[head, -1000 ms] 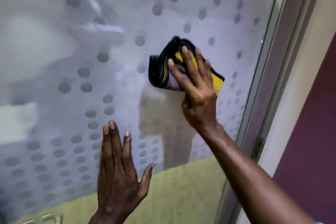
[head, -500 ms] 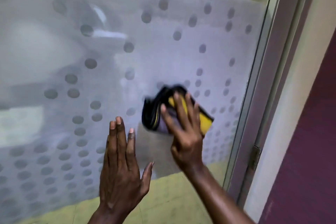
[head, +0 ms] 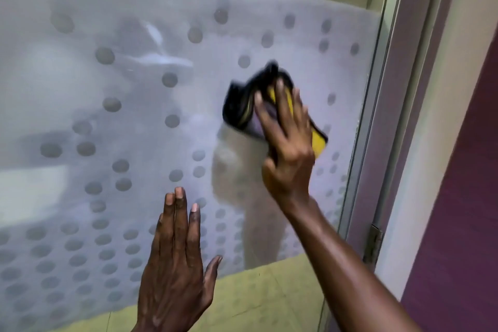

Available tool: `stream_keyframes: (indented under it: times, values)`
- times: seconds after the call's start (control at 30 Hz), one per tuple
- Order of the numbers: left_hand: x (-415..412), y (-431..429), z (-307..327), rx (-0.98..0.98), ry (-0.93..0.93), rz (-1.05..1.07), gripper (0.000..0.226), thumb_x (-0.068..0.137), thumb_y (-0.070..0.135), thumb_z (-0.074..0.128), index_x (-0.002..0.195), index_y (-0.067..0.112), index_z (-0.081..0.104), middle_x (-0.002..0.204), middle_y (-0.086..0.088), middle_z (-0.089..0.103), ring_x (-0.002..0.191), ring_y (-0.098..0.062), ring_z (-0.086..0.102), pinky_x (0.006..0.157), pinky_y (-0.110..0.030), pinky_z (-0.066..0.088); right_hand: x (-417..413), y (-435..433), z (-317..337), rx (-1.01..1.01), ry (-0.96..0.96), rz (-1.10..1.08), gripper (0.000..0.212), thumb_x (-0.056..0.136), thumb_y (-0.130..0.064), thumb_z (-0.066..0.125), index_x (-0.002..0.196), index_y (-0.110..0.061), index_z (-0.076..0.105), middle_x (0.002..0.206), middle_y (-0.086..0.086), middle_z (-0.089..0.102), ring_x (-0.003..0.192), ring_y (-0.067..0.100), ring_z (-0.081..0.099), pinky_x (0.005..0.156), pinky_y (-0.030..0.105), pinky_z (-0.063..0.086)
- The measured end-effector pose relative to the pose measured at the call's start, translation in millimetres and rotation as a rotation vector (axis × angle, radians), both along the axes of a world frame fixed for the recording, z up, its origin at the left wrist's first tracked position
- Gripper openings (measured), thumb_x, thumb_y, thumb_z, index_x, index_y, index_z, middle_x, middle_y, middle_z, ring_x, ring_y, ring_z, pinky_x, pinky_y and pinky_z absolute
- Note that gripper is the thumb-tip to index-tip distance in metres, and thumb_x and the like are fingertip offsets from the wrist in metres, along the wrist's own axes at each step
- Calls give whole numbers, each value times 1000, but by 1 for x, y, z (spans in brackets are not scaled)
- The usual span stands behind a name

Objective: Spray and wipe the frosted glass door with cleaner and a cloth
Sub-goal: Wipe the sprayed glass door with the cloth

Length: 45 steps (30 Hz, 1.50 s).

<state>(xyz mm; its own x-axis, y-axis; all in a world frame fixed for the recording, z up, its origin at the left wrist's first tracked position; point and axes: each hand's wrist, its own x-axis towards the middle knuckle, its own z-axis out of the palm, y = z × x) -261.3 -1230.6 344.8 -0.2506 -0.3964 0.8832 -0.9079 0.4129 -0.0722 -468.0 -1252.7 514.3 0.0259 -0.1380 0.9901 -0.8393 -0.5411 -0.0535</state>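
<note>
The right hand (head: 289, 148) presses a bunched black-and-yellow cloth (head: 244, 108) flat against the frosted glass door (head: 140, 105), fingers spread over the fabric and pinning it to the pane rather than gripping it in a fist. The cloth sits in the right half of the frosted band, near the metal door frame (head: 377, 116) but apart from it; its edges are smeared by motion blur, so its exact folds are hard to read. The left hand (head: 175, 275) is lower and to the left, open, with the fingers held straight and close together and the thumb angled out; it holds nothing and appears to rest flat against the glass, though contact is not certain. The frosted film carries rows of round clear dots (head: 169, 79), denser toward the bottom. A hinge (head: 374, 244) shows on the frame at lower right.
</note>
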Motion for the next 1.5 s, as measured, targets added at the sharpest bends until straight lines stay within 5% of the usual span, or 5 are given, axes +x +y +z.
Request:
stream_keyframes:
  times: [0.1,0.3,0.7,1.1,1.5]
  values:
    - [-15,2,3,11,49,-39,108,92,49,69,170,-10,24,184,-35,13,174,-52,12,141,-54,17,20,-6,74,-78,7,-2,93,68,19,57,155,-15,61,171,21,46,165,48,31,132,62,31]
    - [-39,-5,15,18,-18,-20,105,94,50,64,169,-12,26,184,-36,12,174,-52,12,141,-51,14,30,-9,97,-188,392,-153,77,94,14,57,159,-29,57,172,10,48,165,39,36,132,56,33]
    - [-18,-12,8,-57,-16,-69,113,89,46,79,173,-5,23,185,-30,14,175,-48,13,144,-49,14,-122,-25,123,-18,-298,-87,89,83,14,37,165,-21,48,178,10,37,169,34,28,138,51,29]
    - [74,2,-25,-71,77,40,119,87,56,80,171,-8,26,183,-36,16,171,-57,17,143,-54,17,-110,-19,-127,56,-525,-148,89,76,19,41,160,-9,51,172,14,42,165,41,35,133,64,34]
    - [156,17,-33,-61,98,84,123,86,63,78,173,-4,23,183,-36,14,171,-57,16,143,-57,17,58,-1,-166,79,-810,-42,87,83,11,43,165,-20,46,179,8,35,172,31,22,137,64,23]
